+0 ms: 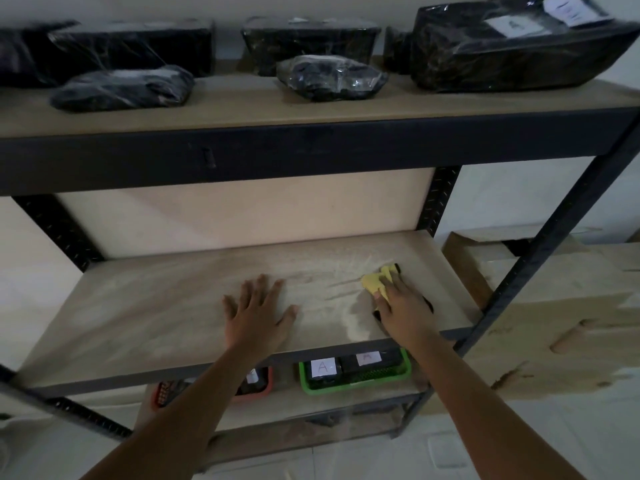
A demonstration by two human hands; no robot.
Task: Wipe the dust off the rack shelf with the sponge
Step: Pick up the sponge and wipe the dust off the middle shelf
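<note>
Right hand point(401, 306) fingers clamped on half-hidden yellow sponge point(375, 282), left hand point(258, 313) fingers apart on dusty shelf point(138, 306)

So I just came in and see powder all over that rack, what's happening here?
A person is wiping the middle shelf of a metal rack. The right hand presses a yellow sponge onto the board near its right end, where pale dust lies in streaks and a small heap. The left hand rests flat, fingers spread, mid-shelf. Black wrapped bundles sit on the shelf above.
</note>
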